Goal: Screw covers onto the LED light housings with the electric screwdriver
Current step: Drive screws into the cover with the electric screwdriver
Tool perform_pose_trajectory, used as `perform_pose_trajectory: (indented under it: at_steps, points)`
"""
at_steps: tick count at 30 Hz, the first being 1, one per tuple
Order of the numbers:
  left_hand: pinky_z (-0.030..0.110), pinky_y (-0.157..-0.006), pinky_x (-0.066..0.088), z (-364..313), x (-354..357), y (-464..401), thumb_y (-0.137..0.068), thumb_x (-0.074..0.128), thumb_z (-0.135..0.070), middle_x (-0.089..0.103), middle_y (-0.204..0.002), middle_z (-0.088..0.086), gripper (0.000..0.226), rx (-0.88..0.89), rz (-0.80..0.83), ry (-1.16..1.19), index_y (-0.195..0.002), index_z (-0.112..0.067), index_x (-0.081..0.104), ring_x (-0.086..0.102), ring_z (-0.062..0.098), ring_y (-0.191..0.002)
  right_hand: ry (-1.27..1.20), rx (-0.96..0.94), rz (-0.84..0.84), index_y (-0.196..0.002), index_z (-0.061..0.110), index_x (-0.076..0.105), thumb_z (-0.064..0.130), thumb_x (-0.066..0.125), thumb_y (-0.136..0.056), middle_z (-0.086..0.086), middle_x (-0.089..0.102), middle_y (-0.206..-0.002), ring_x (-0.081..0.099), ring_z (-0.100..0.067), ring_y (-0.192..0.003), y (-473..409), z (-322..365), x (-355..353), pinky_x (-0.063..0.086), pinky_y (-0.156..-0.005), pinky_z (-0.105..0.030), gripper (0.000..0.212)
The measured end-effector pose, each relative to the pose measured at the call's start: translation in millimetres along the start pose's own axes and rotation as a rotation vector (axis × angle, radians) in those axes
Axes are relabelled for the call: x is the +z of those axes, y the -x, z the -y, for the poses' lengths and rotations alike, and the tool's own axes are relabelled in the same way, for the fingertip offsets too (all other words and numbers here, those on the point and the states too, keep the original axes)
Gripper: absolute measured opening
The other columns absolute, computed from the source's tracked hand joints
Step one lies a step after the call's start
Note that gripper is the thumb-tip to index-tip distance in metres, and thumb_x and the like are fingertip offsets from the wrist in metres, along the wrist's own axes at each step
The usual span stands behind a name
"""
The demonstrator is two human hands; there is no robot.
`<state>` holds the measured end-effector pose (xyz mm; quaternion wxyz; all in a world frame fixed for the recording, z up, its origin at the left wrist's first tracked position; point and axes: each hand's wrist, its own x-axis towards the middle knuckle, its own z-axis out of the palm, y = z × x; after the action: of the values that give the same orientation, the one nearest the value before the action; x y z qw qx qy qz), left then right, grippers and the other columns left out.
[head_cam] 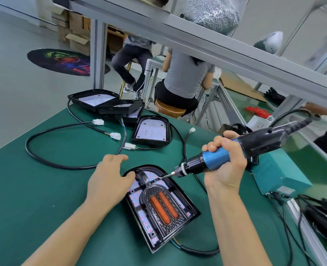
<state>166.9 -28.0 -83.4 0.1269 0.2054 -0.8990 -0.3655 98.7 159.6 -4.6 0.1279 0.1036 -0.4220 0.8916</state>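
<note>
A: What fills most of your view?

B: The green matted workbench. Far on it sit your stacked black plastic LED housings, and just right of them one open black housing with a white LED board, with looping black cables and white connectors around them.

A: And the piece you are working on?

B: The black arch-shaped LED housing lies flat between your forearms, its clear ribbed cover with two orange strips seated in it.

A: Your right hand?

B: Your right hand has its fingers wrapped tight round the blue-and-black electric screwdriver, held at a slant. The bit tip touches the housing's upper end, beside the cover's black neck. Just beyond your wrist stands the teal metal power box.

A: Your left?

B: Your left hand lies flat with fingers relaxed and spread, the thumb resting on the housing's upper left rim.
</note>
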Motion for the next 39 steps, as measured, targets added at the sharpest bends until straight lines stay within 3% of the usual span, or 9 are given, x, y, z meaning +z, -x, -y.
perform_pose_trajectory:
  at_steps: [3, 6, 14, 21, 29, 32, 35, 37, 39]
  points:
    - [0.033, -0.086, 0.033, -9.4, 2.6, 2.5, -0.083, 0.060, -0.030, 0.059, -0.103, -0.003, 0.028, 0.282, -0.100, 0.029, -0.109, -0.025, 0.070, 0.048, 0.023, -0.104, -0.006, 0.005, 0.003, -0.086, 0.013, 0.050, 0.005, 0.052, -0.069, 0.001, 0.047, -0.058, 0.046, -0.012, -0.047, -1.4, -0.2, 0.2, 0.043, -0.054, -0.024, 0.018]
    - [0.026, -0.080, 0.019, -24.6, 8.1, 0.9, -0.081, 0.068, -0.031, 0.051, -0.091, -0.016, 0.019, 0.403, -0.014, -0.007, -0.099, -0.036, 0.073, 0.044, 0.013, -0.100, -0.007, 0.003, 0.010, -0.086, 0.013, 0.050, 0.006, 0.051, -0.070, 0.001, 0.046, -0.059, 0.046, -0.012, -0.048, -0.6, 1.2, 1.7, 0.044, -0.054, -0.023, 0.018]
    - [0.028, -0.079, 0.013, -34.8, 20.5, -8.0, -0.084, 0.064, -0.039, 0.048, -0.089, -0.019, 0.012, 0.411, 0.079, -0.112, -0.091, -0.044, 0.071, 0.040, 0.008, -0.100, -0.041, -0.011, 0.021, -0.086, 0.015, 0.050, 0.009, 0.051, -0.070, 0.003, 0.047, -0.058, 0.046, -0.010, -0.048, -0.1, 12.7, 7.2, 0.044, -0.056, -0.023, 0.017]
    - [0.030, -0.076, 0.013, -35.2, 21.8, -5.2, -0.086, 0.066, -0.034, 0.059, -0.079, -0.013, 0.019, 0.419, 0.102, 0.089, -0.067, -0.036, 0.071, 0.042, 0.007, -0.090, -0.064, -0.018, 0.020, -0.085, 0.014, 0.049, 0.009, 0.052, -0.070, 0.004, 0.047, -0.057, 0.045, -0.010, -0.048, 0.9, 17.7, 9.2, 0.044, -0.056, -0.024, 0.016]
    - [0.031, -0.076, 0.014, -36.5, 26.2, -5.5, -0.084, 0.067, -0.030, 0.064, -0.078, -0.009, 0.025, 0.381, 0.129, 0.157, -0.061, -0.037, 0.067, 0.041, 0.004, -0.087, -0.064, -0.025, 0.037, -0.084, 0.015, 0.049, 0.008, 0.051, -0.070, 0.003, 0.047, -0.058, 0.045, -0.010, -0.048, 0.0, 18.6, 8.0, 0.044, -0.056, -0.024, 0.015]
    - [0.029, -0.078, 0.015, -37.6, 20.0, -6.1, -0.077, 0.071, -0.037, 0.063, -0.093, -0.014, 0.010, 0.364, 0.176, 0.045, -0.087, -0.033, 0.072, 0.043, 0.001, -0.096, -0.045, -0.023, 0.036, -0.085, 0.015, 0.049, 0.008, 0.051, -0.070, 0.003, 0.047, -0.058, 0.046, -0.011, -0.048, -1.1, 16.0, 7.1, 0.044, -0.056, -0.024, 0.016]
    - [0.022, -0.094, 0.014, -24.0, 1.1, -12.4, -0.059, 0.069, -0.051, 0.047, -0.116, -0.023, 0.063, 0.221, 0.177, 0.106, -0.120, -0.042, 0.057, 0.037, 0.005, -0.121, -0.015, -0.020, 0.039, -0.086, 0.014, 0.049, 0.008, 0.051, -0.070, 0.003, 0.047, -0.058, 0.046, -0.011, -0.048, -2.9, 11.6, 5.2, 0.044, -0.055, -0.024, 0.017]
    - [0.032, -0.106, 0.025, -9.2, -12.4, -16.1, -0.062, 0.063, -0.050, 0.052, -0.119, -0.014, 0.064, 0.073, 0.096, 0.257, -0.123, -0.035, 0.056, 0.042, 0.013, -0.122, 0.006, -0.020, 0.038, -0.086, 0.013, 0.050, 0.006, 0.051, -0.071, 0.002, 0.047, -0.057, 0.046, -0.012, -0.047, -3.9, 7.4, 5.2, 0.043, -0.054, -0.024, 0.017]
    - [0.033, -0.094, 0.037, 5.6, -16.0, -14.8, -0.077, 0.069, -0.052, 0.057, -0.111, -0.005, 0.053, -0.058, 0.113, 0.349, -0.120, -0.024, 0.058, 0.052, 0.019, -0.112, 0.019, -0.014, 0.038, -0.086, 0.013, 0.050, 0.004, 0.052, -0.071, 0.001, 0.047, -0.057, 0.046, -0.013, -0.047, -4.6, 2.4, 5.8, 0.042, -0.053, -0.024, 0.017]
